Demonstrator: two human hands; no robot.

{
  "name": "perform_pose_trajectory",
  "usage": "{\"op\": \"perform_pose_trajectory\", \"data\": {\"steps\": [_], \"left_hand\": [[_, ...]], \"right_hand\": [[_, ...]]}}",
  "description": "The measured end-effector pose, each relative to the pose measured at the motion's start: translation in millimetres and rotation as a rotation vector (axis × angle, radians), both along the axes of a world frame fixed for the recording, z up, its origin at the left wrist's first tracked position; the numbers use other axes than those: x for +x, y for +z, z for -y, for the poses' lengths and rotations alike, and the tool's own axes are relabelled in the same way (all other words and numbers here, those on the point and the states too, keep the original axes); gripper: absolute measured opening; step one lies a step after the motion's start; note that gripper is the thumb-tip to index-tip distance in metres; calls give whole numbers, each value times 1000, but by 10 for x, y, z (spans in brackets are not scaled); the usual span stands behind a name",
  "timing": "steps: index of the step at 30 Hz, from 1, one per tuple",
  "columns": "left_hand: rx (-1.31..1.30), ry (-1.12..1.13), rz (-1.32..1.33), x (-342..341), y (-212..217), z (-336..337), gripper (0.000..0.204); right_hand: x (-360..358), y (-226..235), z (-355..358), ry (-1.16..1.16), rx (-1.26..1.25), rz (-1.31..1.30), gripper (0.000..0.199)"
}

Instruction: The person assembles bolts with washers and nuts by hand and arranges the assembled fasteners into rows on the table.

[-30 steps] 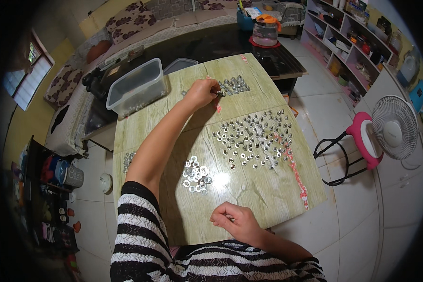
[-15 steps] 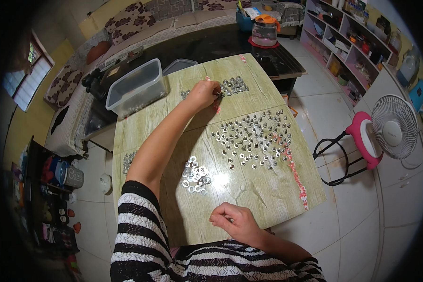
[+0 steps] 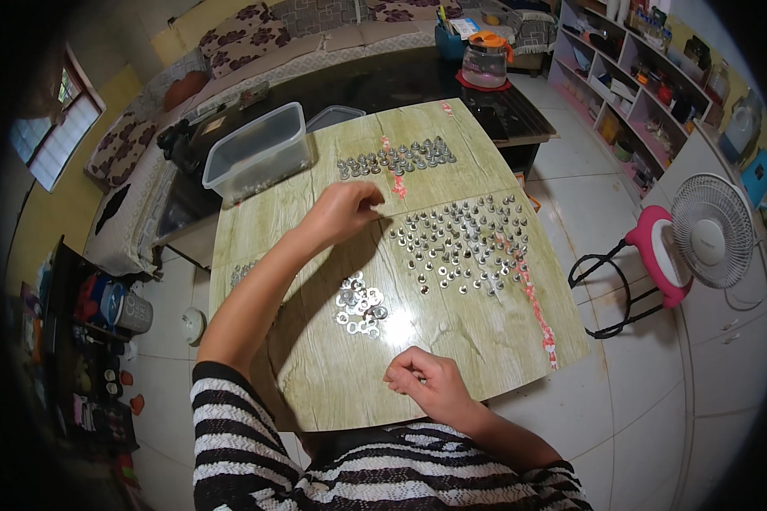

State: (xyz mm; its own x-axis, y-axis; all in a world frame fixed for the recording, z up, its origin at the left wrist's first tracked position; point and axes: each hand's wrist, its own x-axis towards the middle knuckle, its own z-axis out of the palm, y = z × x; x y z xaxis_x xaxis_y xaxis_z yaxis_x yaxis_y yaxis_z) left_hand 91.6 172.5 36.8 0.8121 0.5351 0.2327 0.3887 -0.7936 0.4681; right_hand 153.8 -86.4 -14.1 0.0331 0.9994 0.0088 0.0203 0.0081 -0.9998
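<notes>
My left hand (image 3: 345, 211) is above the table, just short of a block of small metal screws with washers (image 3: 398, 158) standing in rows. Its fingers are loosely bent and slightly apart, with nothing visible between them. Near the front edge, my right hand (image 3: 435, 383) is curled closed; something small may be in the palm, but I cannot make it out. Between the hands lies a loose heap of flat metal washers (image 3: 362, 307). To the right, many more upright screws (image 3: 460, 243) are spread across the tabletop (image 3: 315, 366).
A clear plastic tub (image 3: 260, 162) stands at the far left corner. More small metal parts (image 3: 241, 272) lie by the left edge, behind my forearm. Beyond are a dark low table (image 3: 383, 81) with a glass jug (image 3: 486, 61), and a pink-and-white fan (image 3: 712, 230) at right.
My left hand has drawn back toward me and left from the rows of screws, uncovering them. My right hand stays curled in nearly the same place.
</notes>
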Motion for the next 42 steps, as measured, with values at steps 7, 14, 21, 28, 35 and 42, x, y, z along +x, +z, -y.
{"op": "perform_pose_trajectory", "data": {"steps": [7,14,21,28,35,42], "left_hand": [[-146,-31,-83,-665,121,695,14],[-242,26,-17,-1108,139,1190,13],[-212,101,57,-1323,6,1277,12],[-244,156,100,-1344,-9,1314,12],[-301,155,119,-1391,-111,1288,12],[-331,183,124,-1395,-87,1297,13]], "right_hand": [[-16,-10,-7,-5,10,-11,14],[4,51,6,-13,-6,-63,12],[363,229,-52,-327,103,361,12],[804,233,-296,-494,174,922,13],[800,240,-380,-455,148,1078,12],[781,186,-432,-418,149,1126,8]]}}
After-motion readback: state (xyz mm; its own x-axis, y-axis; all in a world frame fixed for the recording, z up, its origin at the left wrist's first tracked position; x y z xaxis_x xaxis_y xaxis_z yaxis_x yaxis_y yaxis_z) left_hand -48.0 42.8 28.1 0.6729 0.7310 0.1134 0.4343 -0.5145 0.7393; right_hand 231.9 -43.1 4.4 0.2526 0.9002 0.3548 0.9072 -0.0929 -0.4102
